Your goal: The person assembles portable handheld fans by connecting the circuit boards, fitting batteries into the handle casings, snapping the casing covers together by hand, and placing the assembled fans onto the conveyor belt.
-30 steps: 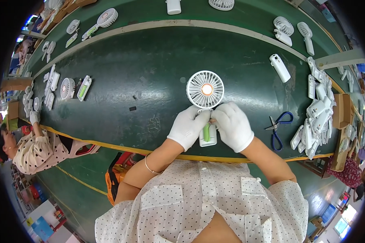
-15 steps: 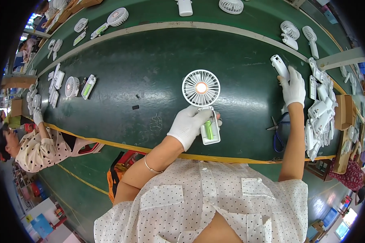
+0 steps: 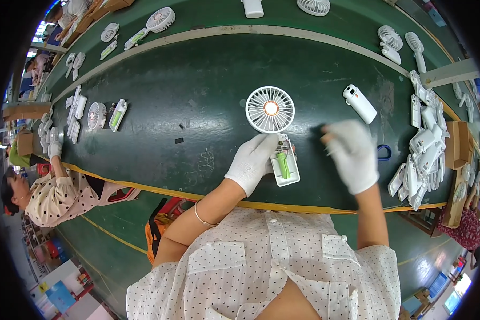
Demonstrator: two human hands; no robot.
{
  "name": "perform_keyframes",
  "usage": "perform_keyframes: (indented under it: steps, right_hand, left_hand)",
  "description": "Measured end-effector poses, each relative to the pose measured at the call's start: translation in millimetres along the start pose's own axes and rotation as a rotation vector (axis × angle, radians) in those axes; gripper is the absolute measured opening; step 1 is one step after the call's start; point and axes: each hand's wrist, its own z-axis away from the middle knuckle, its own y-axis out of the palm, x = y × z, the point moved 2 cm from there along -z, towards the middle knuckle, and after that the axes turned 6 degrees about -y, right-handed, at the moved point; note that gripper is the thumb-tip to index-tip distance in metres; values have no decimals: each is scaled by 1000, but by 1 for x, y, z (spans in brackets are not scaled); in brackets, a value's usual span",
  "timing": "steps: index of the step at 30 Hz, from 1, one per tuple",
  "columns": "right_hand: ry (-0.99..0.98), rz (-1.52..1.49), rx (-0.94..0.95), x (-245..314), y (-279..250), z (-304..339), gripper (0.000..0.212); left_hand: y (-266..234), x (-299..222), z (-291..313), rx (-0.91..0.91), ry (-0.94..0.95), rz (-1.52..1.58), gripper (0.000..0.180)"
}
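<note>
Your right hand (image 3: 353, 152) blurs right of the fan (image 3: 270, 109); left of it, soft glare across the lens-bowed table (image 3: 210, 120)!

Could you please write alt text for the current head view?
A gloved left hand holds a white handheld fan by its open handle, a green cylinder inside, over a green table. The blurred right hand is off the fan; a white casing and heaped parts lie at right.

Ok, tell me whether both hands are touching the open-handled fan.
No, only the left hand grips the open-handled fan, while the right hand is clear of it, off to its right.
</note>
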Motion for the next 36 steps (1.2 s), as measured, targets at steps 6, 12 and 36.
perform_keyframes:
  steps: [6, 12, 36]
  right_hand:
    - [52, -112, -5, 25, 53, 7, 11]
    - [58, -212, 73, 22, 55, 4, 10]
    - [540, -565, -46, 36, 73, 17, 11]
  left_hand:
    - [-4, 6, -5, 3, -1, 99, 32]
    - [-5, 5, -2, 13, -38, 101, 34]
    - [1, 3, 2, -90, 247, -430, 31]
